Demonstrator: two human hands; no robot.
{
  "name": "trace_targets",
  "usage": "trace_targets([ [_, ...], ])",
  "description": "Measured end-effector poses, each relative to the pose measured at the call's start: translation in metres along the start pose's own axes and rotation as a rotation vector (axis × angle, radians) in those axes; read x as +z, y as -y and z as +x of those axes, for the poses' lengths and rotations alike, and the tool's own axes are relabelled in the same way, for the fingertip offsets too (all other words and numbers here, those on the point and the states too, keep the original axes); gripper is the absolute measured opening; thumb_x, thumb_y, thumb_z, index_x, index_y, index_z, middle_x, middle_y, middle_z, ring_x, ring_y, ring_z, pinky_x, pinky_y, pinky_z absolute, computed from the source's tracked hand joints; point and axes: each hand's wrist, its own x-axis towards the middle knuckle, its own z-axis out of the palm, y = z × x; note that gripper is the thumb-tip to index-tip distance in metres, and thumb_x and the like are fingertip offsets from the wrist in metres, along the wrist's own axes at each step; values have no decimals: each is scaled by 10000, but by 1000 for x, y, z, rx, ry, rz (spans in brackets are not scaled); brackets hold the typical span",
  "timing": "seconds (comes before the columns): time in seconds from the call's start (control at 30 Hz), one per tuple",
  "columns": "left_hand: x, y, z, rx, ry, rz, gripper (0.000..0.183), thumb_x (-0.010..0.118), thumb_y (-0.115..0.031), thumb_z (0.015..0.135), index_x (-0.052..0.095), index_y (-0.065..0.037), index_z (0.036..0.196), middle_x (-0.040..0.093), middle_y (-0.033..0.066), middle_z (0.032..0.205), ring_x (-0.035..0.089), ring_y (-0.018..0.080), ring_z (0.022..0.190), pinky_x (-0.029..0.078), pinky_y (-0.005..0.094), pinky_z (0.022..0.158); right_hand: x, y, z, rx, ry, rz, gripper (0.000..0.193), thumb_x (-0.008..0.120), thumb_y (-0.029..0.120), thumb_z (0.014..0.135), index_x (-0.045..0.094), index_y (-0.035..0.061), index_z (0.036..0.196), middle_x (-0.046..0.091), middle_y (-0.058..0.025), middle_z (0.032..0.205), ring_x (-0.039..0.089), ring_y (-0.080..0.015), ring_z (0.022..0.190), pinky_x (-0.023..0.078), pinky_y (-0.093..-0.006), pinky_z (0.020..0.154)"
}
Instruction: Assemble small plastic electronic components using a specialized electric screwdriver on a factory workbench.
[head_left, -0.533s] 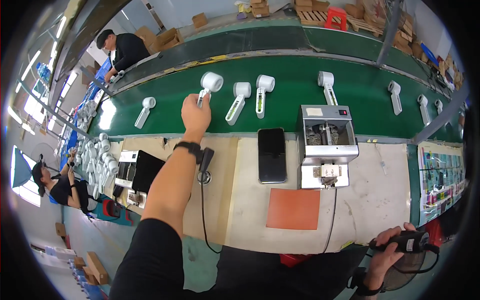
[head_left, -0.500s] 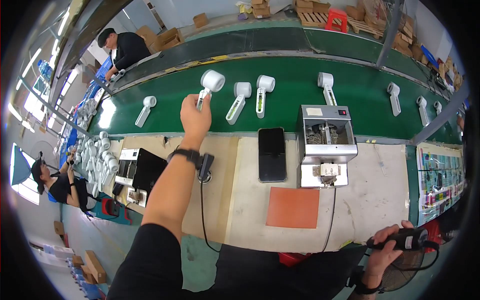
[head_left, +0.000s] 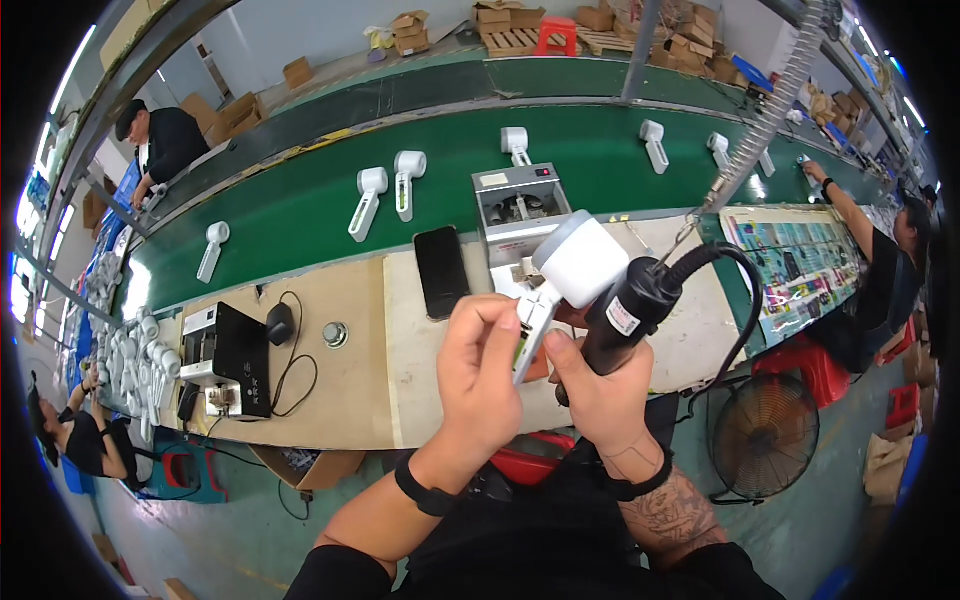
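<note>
My left hand (head_left: pixel 478 375) pinches the slim handle of a white handheld fan body (head_left: pixel 590 262), holding it tilted above the bench with its round head up and to the right. A slot with a green part shows in the handle. My right hand (head_left: pixel 612 395) is closed around a black electric screwdriver (head_left: pixel 632 312), just right of the fan body. The screwdriver's cable end points up, and a coiled spring (head_left: pixel 775 95) runs to it from above. Part of my right fingers is hidden behind the fan body and the screwdriver.
Several white fan bodies (head_left: pixel 368 205) lie on the green conveyor belt (head_left: pixel 300 215). A silver screw feeder (head_left: pixel 520 205), a black phone (head_left: pixel 441 272) and a second, black-sided feeder (head_left: pixel 228 360) stand on the bench. A floor fan (head_left: pixel 765 435) is at the right. Co-workers sit at both sides.
My left hand has brought the fan body from over the belt to in front of me. My right hand has raised the screwdriver beside it from the lower right. The view has turned right.
</note>
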Motion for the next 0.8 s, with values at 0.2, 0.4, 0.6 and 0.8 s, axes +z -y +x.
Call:
trace_targets([
  [0.2, 21, -6, -31, 155, 88, 98, 156, 590, -103, 1085, 633, 27, 1159, 563, 64, 1158, 611, 105, 978, 516, 263, 841, -32, 22, -14, 103, 53, 64, 303, 812, 117, 933, 687, -58, 1145, 740, -70, 947, 669, -87, 772, 541, -238, 646],
  [0.4, 25, -8, -34, 61, 101, 37, 161, 642, -90, 1060, 674, 48, 1137, 579, 72, 1170, 625, 114, 1005, 525, 261, 859, -45, 21, -26, 4, 57, 114, 388, 800, 30, 911, 641, -69, 1250, 752, -110, 1091, 704, -119, 921, 566, -254, 736],
  [0.6, 29, -1, -36, 94, 130, 18, 140, 667, -50, 1037, 696, 50, 1130, 596, 71, 1152, 641, 130, 1034, 537, 270, 880, -55, 15, -31, 114, 55, 190, 379, 799, 34, 913, 639, -86, 1236, 756, -130, 1089, 705, -114, 840, 564, -249, 671],
  [0.8, 34, 3, -38, 96, 161, 45, 141, 679, -25, 1022, 703, 44, 1143, 600, 69, 1145, 644, 133, 1037, 542, 277, 888, -60, 7, -27, 53, 23, 166, 357, 779, -3, 905, 633, -102, 1215, 749, -142, 1089, 722, -140, 882, 588, -269, 734],
])
